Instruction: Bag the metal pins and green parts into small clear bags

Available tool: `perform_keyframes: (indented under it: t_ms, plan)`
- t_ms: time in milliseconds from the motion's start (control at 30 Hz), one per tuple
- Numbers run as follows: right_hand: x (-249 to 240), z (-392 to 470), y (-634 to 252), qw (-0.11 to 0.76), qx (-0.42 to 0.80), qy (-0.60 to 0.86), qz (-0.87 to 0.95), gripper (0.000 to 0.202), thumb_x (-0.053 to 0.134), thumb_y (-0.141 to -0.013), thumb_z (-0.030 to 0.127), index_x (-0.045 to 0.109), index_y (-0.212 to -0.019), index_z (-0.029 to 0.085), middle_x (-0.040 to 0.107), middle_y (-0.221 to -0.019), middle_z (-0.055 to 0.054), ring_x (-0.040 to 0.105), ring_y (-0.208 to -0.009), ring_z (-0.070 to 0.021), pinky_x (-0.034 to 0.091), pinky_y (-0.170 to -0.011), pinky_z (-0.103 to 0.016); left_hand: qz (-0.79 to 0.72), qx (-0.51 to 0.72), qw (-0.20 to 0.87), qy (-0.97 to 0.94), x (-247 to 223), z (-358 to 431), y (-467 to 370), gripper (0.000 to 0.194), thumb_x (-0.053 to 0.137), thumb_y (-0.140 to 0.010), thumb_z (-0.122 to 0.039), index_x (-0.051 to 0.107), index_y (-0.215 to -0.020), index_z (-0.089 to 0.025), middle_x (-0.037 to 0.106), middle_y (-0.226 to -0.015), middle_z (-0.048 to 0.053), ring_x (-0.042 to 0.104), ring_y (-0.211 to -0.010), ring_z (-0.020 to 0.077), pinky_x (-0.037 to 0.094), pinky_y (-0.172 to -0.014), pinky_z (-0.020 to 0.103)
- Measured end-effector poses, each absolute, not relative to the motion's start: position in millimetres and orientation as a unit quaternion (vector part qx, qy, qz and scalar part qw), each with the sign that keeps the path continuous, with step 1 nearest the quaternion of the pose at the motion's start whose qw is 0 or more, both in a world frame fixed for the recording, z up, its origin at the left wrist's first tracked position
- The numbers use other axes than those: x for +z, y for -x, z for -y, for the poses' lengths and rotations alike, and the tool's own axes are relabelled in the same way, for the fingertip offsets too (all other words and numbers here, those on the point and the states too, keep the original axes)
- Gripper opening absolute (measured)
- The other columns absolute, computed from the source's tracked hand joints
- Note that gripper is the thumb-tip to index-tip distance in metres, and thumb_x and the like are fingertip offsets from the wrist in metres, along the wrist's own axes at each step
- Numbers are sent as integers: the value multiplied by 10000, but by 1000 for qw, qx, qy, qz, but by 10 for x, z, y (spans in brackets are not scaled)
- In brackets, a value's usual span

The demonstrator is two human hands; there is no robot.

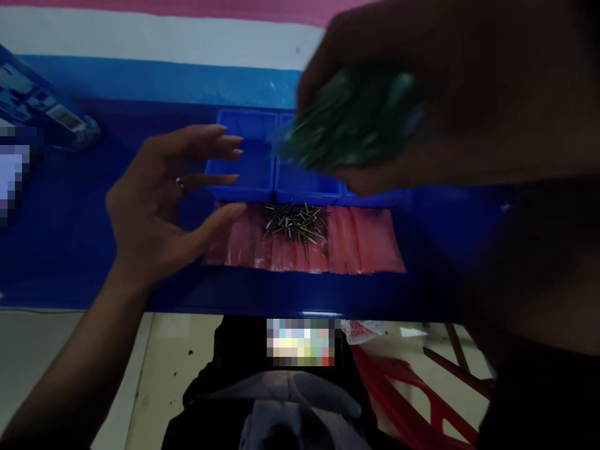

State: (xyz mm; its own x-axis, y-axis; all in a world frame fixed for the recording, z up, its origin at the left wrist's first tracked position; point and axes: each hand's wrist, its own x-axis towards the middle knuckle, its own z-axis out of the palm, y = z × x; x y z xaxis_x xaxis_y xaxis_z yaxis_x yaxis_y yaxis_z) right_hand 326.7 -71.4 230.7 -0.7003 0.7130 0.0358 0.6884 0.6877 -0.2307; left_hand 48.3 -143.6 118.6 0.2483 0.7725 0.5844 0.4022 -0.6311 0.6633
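My right hand (450, 94) is closed around a crinkled, shiny green plastic bag (351, 119), held above the blue trays and blurred by motion. What is inside the bag cannot be made out. At the left, my left hand (150, 200), with a ring on one finger, is held with fingers and thumb spread and nothing between them. Its fingertips reach over the left blue tray (248, 156). Below the trays, a pile of thin pointed metal pins (295, 224), some brass-coloured, lies on a row of flat red plastic bags (372, 240).
A middle blue tray (307, 184) and a third one, mostly hidden by my right hand, stand beside the left tray. On the blue table (187, 294), a blue printed package (51, 106) stands at the far left. Below is a red plastic stool (412, 400).
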Motion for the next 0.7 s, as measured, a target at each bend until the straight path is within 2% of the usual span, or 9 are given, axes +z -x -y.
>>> perform_keyframes:
  t_ms: [67, 133, 200, 233, 300, 367, 467, 600, 700]
  plan:
    - [2222, 820, -2973, 75, 68, 194, 976, 528, 501, -943, 549, 591, -1378, 263, 652, -1262, 31, 620, -1143, -194, 403, -867, -315, -400, 462, 179, -771, 1065, 1578, -406, 691, 775, -963, -442, 438, -1561, -358, 595, -1509, -2, 631, -1369, 278, 673, -1076, 403]
    - [2063, 893, -2699, 64, 114, 137, 982, 507, 441, -1013, 450, 508, -1493, 300, 650, -1331, 16, 601, -1167, -194, 458, -962, -307, -442, 446, 128, -767, 942, 1695, -324, 747, 772, -944, -527, 411, -1581, -380, 571, -1547, 12, 642, -1358, 308, 673, -1067, 414]
    - [1879, 955, -2494, 36, 186, 174, 966, 449, 407, -1031, 401, 552, -1456, 391, 637, -1401, 39, 531, -1326, -226, 509, -869, -238, -499, 415, 104, -754, 840, 1796, -254, 703, 796, -923, -512, 487, -1537, -361, 638, -1476, 20, 690, -1289, 305, 674, -1054, 406]
    - [1793, 984, -2427, 18, 171, 175, 970, 436, 371, -1047, 386, 578, -1430, 396, 622, -1439, 58, 523, -1344, -231, 524, -844, -243, -525, 398, 106, -745, 798, 1841, -226, 651, 806, -918, -478, 537, -1497, -351, 682, -1416, 12, 715, -1246, 290, 674, -1047, 394]
    - [1654, 1030, -2366, 5, 92, 143, 985, 461, 278, -1085, 322, 598, -1413, 366, 593, -1492, 65, 560, -1300, -226, 545, -795, -303, -550, 392, 103, -731, 731, 1918, -186, 534, 825, -903, -426, 635, -1393, -330, 758, -1258, -13, 763, -1131, 256, 679, -1010, 366]
    - [1561, 1057, -2390, 17, 11, 92, 996, 492, 221, -1106, 223, 572, -1443, 301, 593, -1501, 7, 611, -1230, -216, 554, -765, -364, -560, 382, 101, -729, 677, 1971, -162, 486, 820, -907, -361, 658, -1363, -317, 772, -1227, -16, 774, -1100, 240, 669, -1016, 355]
    - [1483, 1068, -2533, 44, -20, 66, 997, 429, 294, -1109, 154, 575, -1420, 244, 631, -1456, -63, 647, -1240, -223, 590, -766, -349, -542, 354, 123, -753, 625, 1998, -136, 501, 752, -935, -263, 621, -1416, -313, 735, -1330, 2, 745, -1192, 238, 637, -1080, 357]
    - [1400, 1085, -2836, 118, -50, 74, 989, 336, 425, -1105, 217, 603, -1389, 242, 613, -1494, -123, 675, -1278, -266, 618, -743, -328, -479, 339, 162, -793, 637, 1982, -130, 591, 636, -955, -153, 534, -1515, -310, 632, -1494, 22, 637, -1378, 238, 554, -1212, 408]
    - [1344, 1140, -3079, 160, -57, 100, 980, 321, 555, -1058, 205, 618, -1372, 220, 631, -1471, -160, 690, -1272, -300, 631, -774, -365, -468, 317, 132, -814, 679, 1989, -190, 625, 612, -956, -122, 499, -1553, -271, 560, -1570, 69, 578, -1444, 267, 515, -1245, 475]
